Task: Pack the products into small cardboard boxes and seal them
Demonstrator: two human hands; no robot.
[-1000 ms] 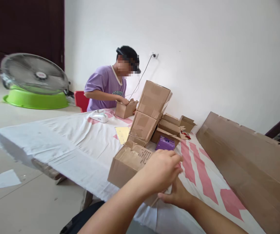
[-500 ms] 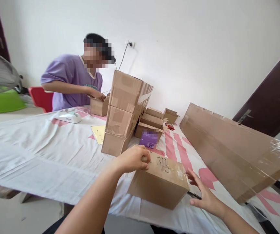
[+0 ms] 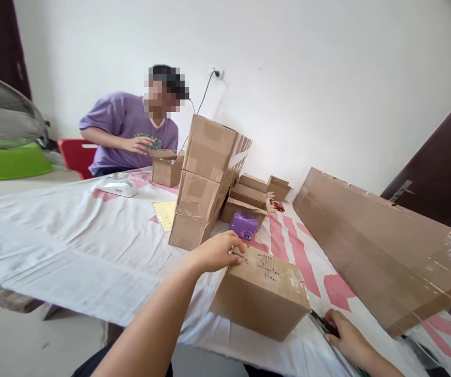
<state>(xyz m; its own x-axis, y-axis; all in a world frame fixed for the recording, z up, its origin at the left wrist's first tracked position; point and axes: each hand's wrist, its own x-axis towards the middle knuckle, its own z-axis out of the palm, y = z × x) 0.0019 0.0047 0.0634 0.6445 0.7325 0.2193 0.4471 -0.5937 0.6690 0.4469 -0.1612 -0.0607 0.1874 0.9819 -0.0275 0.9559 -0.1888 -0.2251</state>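
A closed cardboard box (image 3: 262,296) with dark handwriting on its top sits near the front edge of the table. My left hand (image 3: 227,251) rests at the box's upper left edge, its fingers curled against the cardboard. To the right of the box, my right hand (image 3: 345,335) has its fingers closed around a dark slim tool (image 3: 325,322), which lies low against the cloth. The tool's exact kind is hard to make out. Just beyond the box stands a purple box (image 3: 243,226).
Left of centre rises a stack of cardboard boxes (image 3: 202,193), with open boxes (image 3: 249,196) behind it. A large cardboard panel (image 3: 367,246) bounds the right side. Across the table, a person (image 3: 131,125) sits by a small open box (image 3: 165,170). A white device (image 3: 119,187) lies at left.
My right hand has moved down and right, away from the box's side, and closed on the dark tool. My left hand stays at the box. The other person's hand has lifted from their box.
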